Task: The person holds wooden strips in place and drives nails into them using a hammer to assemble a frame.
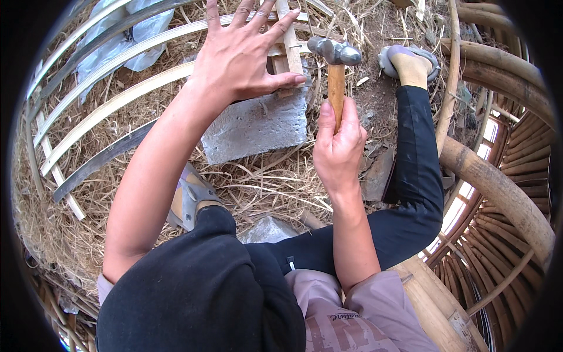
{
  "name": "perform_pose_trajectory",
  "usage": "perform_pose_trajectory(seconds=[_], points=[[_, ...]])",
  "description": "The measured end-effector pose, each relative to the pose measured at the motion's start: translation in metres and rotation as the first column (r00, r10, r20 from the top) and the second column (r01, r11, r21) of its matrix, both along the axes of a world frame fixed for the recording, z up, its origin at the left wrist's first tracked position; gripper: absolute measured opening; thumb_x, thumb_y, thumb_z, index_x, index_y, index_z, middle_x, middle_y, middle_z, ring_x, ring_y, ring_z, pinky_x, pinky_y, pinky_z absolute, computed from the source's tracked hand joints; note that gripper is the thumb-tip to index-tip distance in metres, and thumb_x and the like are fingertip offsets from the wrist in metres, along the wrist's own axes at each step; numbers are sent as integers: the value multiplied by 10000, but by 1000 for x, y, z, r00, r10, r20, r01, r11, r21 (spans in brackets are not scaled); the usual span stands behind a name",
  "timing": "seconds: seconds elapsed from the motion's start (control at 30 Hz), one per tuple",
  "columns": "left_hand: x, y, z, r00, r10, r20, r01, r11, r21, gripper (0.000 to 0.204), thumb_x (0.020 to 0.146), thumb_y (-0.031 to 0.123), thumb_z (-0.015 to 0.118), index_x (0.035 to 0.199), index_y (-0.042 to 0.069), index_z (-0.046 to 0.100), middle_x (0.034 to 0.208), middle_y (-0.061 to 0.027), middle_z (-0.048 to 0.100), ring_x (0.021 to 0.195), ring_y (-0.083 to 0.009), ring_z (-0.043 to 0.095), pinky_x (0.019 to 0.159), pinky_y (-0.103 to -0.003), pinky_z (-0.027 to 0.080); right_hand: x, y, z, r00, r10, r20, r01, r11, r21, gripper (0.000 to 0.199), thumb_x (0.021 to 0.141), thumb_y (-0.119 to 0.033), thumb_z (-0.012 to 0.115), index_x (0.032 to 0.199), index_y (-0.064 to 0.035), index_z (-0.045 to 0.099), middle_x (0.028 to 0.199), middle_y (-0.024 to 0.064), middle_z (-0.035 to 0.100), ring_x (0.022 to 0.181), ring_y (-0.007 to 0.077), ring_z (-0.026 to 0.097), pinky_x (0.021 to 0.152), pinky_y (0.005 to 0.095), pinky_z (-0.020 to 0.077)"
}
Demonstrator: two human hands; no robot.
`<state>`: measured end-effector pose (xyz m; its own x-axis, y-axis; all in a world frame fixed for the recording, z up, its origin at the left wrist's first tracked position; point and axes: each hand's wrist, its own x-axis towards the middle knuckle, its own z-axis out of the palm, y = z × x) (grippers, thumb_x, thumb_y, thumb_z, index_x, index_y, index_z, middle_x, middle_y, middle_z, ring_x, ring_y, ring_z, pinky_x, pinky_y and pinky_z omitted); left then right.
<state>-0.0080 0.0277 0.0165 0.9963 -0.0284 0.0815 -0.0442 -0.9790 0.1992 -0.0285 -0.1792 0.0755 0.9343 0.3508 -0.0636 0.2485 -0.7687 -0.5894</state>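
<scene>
On the grey stone block, the left hand lies flat with fingers spread, pinning thin wooden strips at the block's far edge. The right hand wraps its grip shut around the hammer, whose head hangs just beside the strips; hammering looks underway, with no finished joint visible.

No packages, signs or screens showed; only a crumpled clear plastic sheet lay on the straw at upper left.
</scene>
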Motion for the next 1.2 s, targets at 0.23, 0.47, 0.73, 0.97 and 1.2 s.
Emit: perform_pose_trajectory(seconds=[0.23,0.47,0.73,0.97,1.2], points=[[2,1,-4,1000,-7,-5,7,999,-52,1116,806,939,323,1612,169,272,1682,-181,172,1569,-366,65,1186,-706,-74,3,7,3,998,29,64,-29,1000,2,141,1032,-103,553,1139,-11,544,670,210,633,618,405,690,512,467,482],[2,2,3,999,1,-53,-4,998,-58,1111,794,930,377,1590,156,336,1663,-201,237,1563,-361,140,1195,-709,-45,1,11,2,992,60,108,-59,998,-15,130,1053,-111,528,1122,-9,568,576,129,552,474,277,602,464,403,405],[3,2,4,998,5,-59,-9,998,-67,1115,784,929,404,1584,154,353,1664,-194,241,1560,-352,163,1197,-708,-43,0,14,7,995,39,89,-39,999,-4,129,1050,-113,535,1097,-1,576,597,134,562,493,268,613,478,396,416],[4,0,21,987,18,-158,-28,998,-63,1108,776,917,451,1588,171,346,1675,-175,219,1565,-335,150,1210,-688,-32,0,16,15,1000,15,9,-14,1000,-13,116,1019,-76,567,1096,7,545,693,245,626,650,452,673,521,491,464],[6,-4,-40,874,95,477,40,963,-265,1121,749,937,458,1594,211,335,1695,-119,179,1576,-312,94,1224,-656,-6,-1,16,18,1000,14,14,-13,999,-32,115,1026,-89,559,1094,4,556,672,233,625,641,440,677,514,480,463]])
